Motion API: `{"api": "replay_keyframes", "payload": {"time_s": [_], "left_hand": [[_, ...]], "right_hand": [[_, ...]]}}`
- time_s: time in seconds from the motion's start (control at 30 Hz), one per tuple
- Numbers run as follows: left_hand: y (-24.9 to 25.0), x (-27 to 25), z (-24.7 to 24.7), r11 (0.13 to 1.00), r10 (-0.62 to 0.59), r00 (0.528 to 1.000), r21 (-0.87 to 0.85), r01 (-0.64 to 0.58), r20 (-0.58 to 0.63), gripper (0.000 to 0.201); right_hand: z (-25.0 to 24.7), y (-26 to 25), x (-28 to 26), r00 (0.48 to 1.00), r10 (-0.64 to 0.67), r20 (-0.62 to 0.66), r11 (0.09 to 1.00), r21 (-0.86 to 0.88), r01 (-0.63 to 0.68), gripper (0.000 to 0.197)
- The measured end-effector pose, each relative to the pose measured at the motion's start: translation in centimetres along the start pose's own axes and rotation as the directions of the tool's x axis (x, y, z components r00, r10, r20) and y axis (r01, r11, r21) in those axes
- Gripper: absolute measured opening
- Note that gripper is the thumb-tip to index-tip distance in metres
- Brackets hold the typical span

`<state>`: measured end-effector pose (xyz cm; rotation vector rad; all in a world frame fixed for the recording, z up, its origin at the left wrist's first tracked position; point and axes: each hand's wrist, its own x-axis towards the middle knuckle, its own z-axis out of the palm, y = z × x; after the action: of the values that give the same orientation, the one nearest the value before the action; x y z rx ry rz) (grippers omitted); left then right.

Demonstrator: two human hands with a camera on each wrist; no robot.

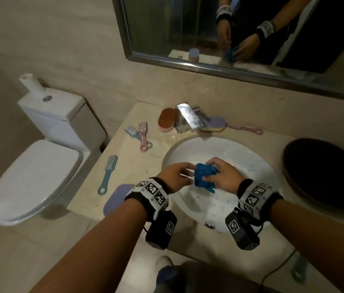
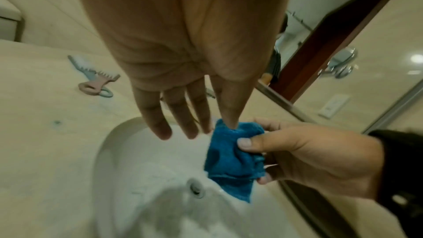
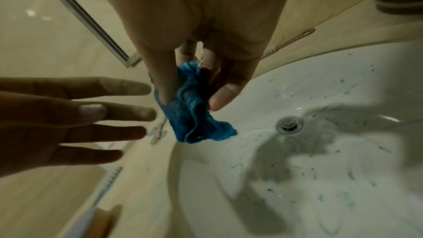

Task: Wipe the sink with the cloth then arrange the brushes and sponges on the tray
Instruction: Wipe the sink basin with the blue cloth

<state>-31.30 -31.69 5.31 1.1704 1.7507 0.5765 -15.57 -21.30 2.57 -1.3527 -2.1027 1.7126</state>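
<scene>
From the head view, a beige marble counter (image 1: 145, 166) carries a white sink (image 1: 251, 157) with a chrome tap (image 1: 189, 118) at its far rim. The right hand (image 1: 225, 176) holds a crumpled blue cloth (image 1: 205, 175) above the basin; the left hand (image 1: 175, 175) sits just left of it, fingers straight. A dark round tray (image 1: 323, 174) stands right of the sink. Brushes lie scattered: a teal brush (image 1: 107, 174) near left, a pink brush (image 1: 143, 134) crossing another farther back. An orange sponge (image 1: 166, 119) lies left of the tap, a purple sponge (image 1: 115, 198) at the near edge. A toilet (image 1: 40, 166) stands far left, a mirror (image 1: 241, 39) on the wall.

The left wrist view shows left fingers (image 2: 181, 115) spread and straight, thumb tip touching the cloth.

The right wrist view shows the right thumb and fingers (image 3: 226, 93) clamped on the cloth, above the speckled basin and drain (image 3: 289, 125)
</scene>
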Motion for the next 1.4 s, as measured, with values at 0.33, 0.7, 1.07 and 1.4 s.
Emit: {"api": "replay_keyframes", "payload": {"time_s": [0.33, 0.7, 1.07, 1.4], "left_hand": [[-8.4, 7.5, -4.0, 0.808, -0.252, 0.967, 0.544, 0.227, -0.03, 0.106], [-10.5, 10.7, -2.8, 0.697, -0.288, 0.957, 0.692, 0.188, 0.029, 0.145], [-11.4, 10.8, -3.8, 0.683, -0.248, 0.969, 0.711, 0.164, 0.015, 0.162], [-11.1, 10.8, -3.7, 0.685, -0.259, 0.966, 0.708, 0.174, 0.013, 0.162]], "right_hand": [[0.1, 6.5, 10.3, 0.984, 0.139, -0.108, 0.931, -0.326, -0.167, 0.032], [6.0, 7.2, 21.1, 0.915, 0.171, -0.365, 0.982, 0.143, -0.127, 0.022], [3.8, 8.2, 23.7, 0.768, 0.404, -0.497, 0.901, 0.361, -0.24, 0.022], [2.7, 8.4, 22.8, 0.801, 0.288, -0.524, 0.957, 0.192, -0.219, 0.03]]}}
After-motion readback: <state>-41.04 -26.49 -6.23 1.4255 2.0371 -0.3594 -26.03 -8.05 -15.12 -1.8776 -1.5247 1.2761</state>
